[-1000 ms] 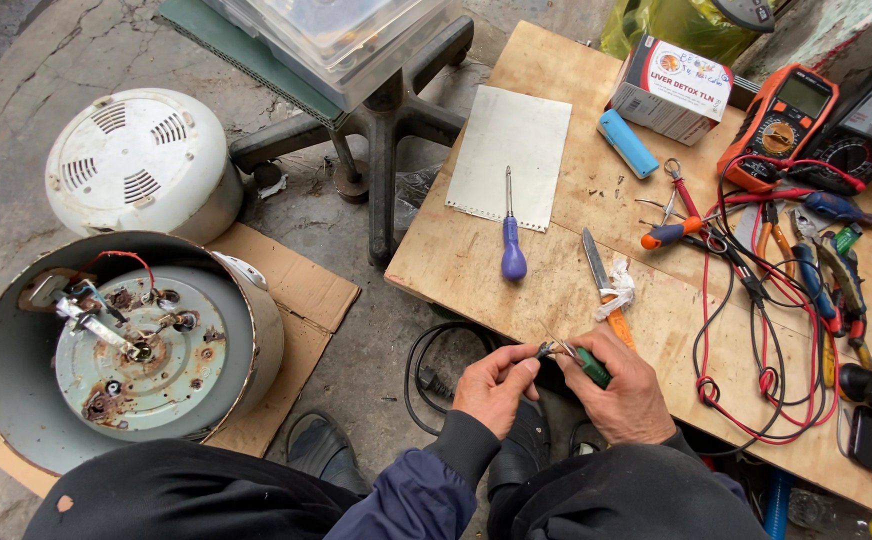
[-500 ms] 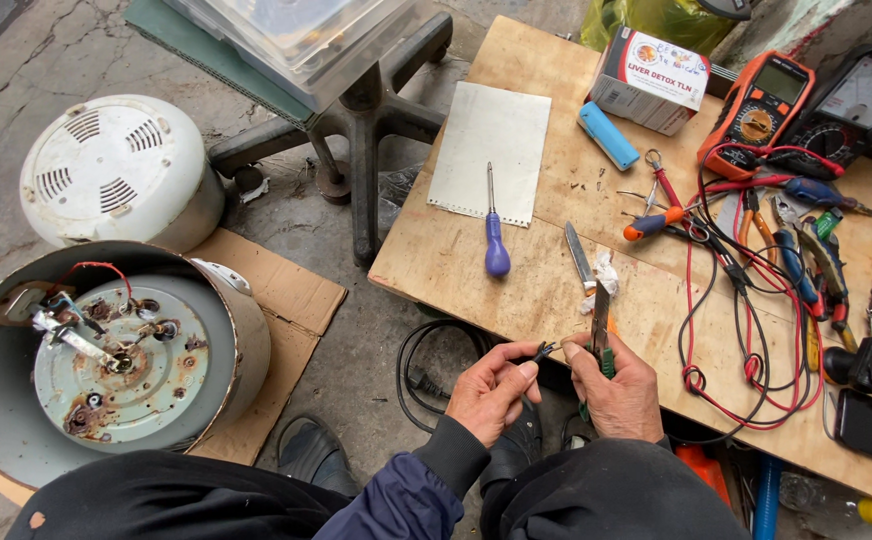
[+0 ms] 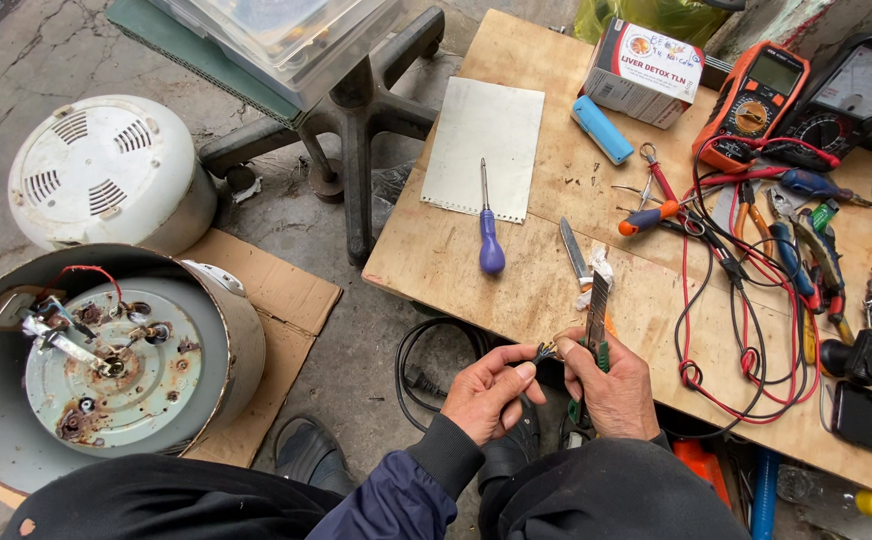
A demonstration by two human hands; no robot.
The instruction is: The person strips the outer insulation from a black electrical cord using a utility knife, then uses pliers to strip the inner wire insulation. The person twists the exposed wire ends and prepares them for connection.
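At the desk's [image 3: 476,250] near edge, our left hand [image 3: 491,395] pinches the black cable's [image 3: 426,350] bared strands [image 3: 546,351] steady; our right hand [image 3: 616,385] closes its grip on the green-handled cutter [image 3: 596,325], blade upward for trimming.

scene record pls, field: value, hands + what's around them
left hand: pinches the frayed end of a black cable
right hand: holds a green-handled tool at the cable end; tool type unclear
bench: wooden board, hands at its near edge
on bench: purple screwdriver, metal sheet, blue lighter, small carton, orange multimeter with red leads
floor left: open appliance base on cardboard, white vented cover
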